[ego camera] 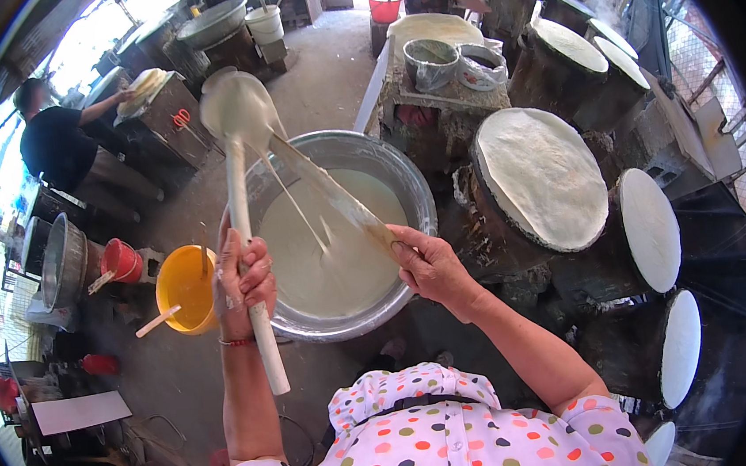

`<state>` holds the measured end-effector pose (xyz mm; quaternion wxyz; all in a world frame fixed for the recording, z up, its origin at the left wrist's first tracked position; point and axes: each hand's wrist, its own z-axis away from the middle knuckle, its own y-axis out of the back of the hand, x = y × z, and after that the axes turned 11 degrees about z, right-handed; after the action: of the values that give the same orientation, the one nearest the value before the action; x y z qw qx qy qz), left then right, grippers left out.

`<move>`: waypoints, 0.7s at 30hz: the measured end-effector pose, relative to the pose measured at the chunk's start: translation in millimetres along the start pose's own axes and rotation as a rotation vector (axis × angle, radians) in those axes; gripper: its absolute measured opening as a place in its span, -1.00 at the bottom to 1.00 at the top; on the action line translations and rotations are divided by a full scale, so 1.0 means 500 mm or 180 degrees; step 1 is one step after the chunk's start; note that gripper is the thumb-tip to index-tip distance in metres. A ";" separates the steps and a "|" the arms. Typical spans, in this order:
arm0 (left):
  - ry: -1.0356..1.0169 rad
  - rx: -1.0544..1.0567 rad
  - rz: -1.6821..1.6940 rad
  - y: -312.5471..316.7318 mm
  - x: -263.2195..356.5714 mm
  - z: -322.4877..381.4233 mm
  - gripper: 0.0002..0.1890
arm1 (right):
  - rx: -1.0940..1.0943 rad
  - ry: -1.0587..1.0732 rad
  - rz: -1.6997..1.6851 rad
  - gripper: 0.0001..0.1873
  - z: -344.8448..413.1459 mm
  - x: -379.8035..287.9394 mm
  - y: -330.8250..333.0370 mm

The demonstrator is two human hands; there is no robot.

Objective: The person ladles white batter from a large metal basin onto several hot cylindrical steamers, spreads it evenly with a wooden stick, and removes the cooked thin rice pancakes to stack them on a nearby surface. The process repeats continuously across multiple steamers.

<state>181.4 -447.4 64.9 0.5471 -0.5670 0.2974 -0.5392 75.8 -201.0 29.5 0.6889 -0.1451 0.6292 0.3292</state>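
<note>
My left hand [245,281] is closed around the pale handle of a long ladle [234,109], whose batter-coated bowl is raised past the far left rim of a wide metal basin [416,182]. In my right hand [430,264] is a flat wooden stick [336,193], its far end against the ladle's bowl. Strands of whitish batter [290,200] hang from the two tools down into the pool of batter [350,275] in the basin. The tip of the stick is partly hidden by batter and blur.
Round griddles bearing white sheets, the nearest a large griddle [541,178], line the right. A yellow bucket [185,289] with sticks stands left of the basin. Two lined pots [431,61] sit on a block stand ahead. A person [65,140] reaches over a stack of flat sheets [142,92].
</note>
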 end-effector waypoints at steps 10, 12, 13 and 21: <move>0.0727 0.0415 0.0981 0.000 -0.001 0.020 -0.70 | 0.1844 0.1649 0.2666 -0.53 -0.017 0.096 0.014; 0.1209 0.0486 0.1579 0.006 -0.030 0.013 -0.70 | 0.2112 0.1625 0.3013 -0.52 0.017 0.118 0.052; 0.1423 0.0456 0.1683 -0.006 -0.048 0.009 -0.70 | 0.2263 0.1571 0.3205 -0.51 0.039 0.129 0.070; 0.3472 0.0238 0.1783 -0.144 -0.231 -0.055 -0.65 | 0.3867 0.0636 0.3735 -0.56 0.296 0.212 0.118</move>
<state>109.6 -332.1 94.9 0.4564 -0.0902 0.6531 -0.5975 151.6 -37.5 -35.1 0.3061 0.5712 0.7279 0.2239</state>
